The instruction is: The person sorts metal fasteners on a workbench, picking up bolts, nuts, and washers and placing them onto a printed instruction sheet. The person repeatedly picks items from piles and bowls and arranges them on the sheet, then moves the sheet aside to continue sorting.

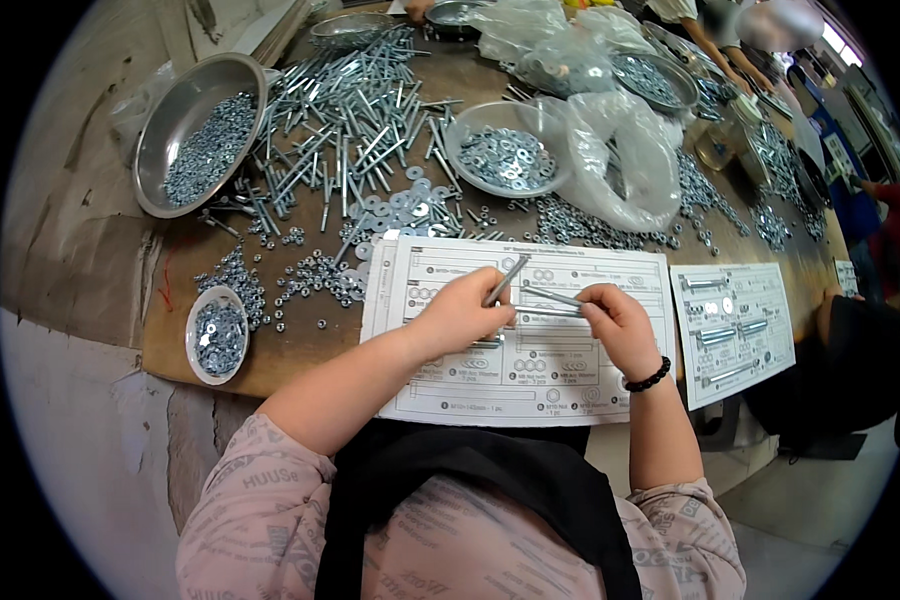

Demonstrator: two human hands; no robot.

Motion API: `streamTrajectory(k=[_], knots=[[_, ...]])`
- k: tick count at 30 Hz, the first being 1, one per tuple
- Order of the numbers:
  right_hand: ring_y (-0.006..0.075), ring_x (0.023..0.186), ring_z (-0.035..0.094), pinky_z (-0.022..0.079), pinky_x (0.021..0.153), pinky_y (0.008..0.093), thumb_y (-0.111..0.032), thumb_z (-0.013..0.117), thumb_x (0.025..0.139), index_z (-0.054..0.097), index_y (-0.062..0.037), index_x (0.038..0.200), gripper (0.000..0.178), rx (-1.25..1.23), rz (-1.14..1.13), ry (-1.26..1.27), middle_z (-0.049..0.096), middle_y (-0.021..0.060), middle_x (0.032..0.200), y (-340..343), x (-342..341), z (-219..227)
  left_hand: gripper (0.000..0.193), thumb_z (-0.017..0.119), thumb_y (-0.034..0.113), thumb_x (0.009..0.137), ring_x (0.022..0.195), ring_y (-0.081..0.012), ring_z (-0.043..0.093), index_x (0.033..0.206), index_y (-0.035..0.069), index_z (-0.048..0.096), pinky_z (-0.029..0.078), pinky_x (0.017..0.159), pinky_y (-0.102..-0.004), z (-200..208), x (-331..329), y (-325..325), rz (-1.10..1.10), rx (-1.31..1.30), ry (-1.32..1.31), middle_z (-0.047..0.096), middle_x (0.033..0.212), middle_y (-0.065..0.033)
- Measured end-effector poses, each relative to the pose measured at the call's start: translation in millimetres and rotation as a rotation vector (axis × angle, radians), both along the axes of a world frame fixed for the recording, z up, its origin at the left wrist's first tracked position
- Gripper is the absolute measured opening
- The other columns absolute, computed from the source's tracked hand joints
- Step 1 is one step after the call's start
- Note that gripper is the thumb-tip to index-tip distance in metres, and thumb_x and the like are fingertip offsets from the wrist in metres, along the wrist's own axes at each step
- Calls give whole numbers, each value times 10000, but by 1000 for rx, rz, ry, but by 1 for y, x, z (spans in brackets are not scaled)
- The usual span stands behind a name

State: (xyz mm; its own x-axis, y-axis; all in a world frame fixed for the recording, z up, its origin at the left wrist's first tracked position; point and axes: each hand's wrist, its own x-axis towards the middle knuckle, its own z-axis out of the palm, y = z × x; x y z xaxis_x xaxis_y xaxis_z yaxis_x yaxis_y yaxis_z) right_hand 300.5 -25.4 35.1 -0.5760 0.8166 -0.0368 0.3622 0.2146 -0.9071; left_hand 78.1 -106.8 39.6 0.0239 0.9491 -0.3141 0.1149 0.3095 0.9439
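Note:
My left hand [462, 312] is closed around a long, thin bolt [511, 278] that points up and away. Across from it, my right hand [622, 326] pinches the end of another long bolt [553, 296], which reaches left toward the first. A further rod-like shape runs just below, and I cannot tell which hand has it. Both hands are over a white printed sheet [425, 405] with line drawings of hardware. A short bolt-like piece [487, 342] shows under my left fingers.
Beyond the sheet lie a heap of long bolts [345, 115], loose washers [402, 208] and nuts [315, 280]. Washers fill a bowl [460, 165] and a small white dish [192, 335]. A steel basin [160, 125] stands far left. A second printed sheet [760, 375] lies right; other people work beyond.

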Motion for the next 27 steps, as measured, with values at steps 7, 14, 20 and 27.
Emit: streamTrajectory(k=[7, 14, 20, 27], knots=[[62, 592, 464, 396, 534, 208, -50, 530, 861, 569, -6, 952, 108, -55, -346, 41, 535, 10, 744, 1, 59, -23, 123, 516, 7, 735, 810, -286, 554, 855, 32, 519, 462, 665, -368, -36, 50, 2, -230, 594, 598, 549, 837, -117], [239, 711, 537, 445, 633, 307, -18, 613, 768, 590, -28, 892, 126, 421, -141, -111, 550, 101, 815, -14, 66, -37, 140, 640, 128, 696, 807, -240, 550, 800, 71, 565, 433, 723, -376, -48, 56, 6, -349, 802, 924, 549, 853, -60], [277, 746, 554, 457, 642, 367, -85, 688, 687, 615, -64, 852, 182, 762, -108, -386, 573, 96, 824, -25, 56, -30, 161, 683, 200, 682, 796, -217, 548, 762, 99, 587, 383, 782, -353, -32, 42, 2, -375, 601, 1039, 568, 826, -24], [290, 738, 572, 463, 648, 385, -151, 661, 747, 570, -72, 935, 223, 567, -88, -372, 593, 102, 790, -22, 43, -40, 271, 697, 233, 687, 795, -205, 554, 915, 119, 606, 340, 841, -363, -40, 47, 2, -253, 646, 1000, 570, 822, -23]])
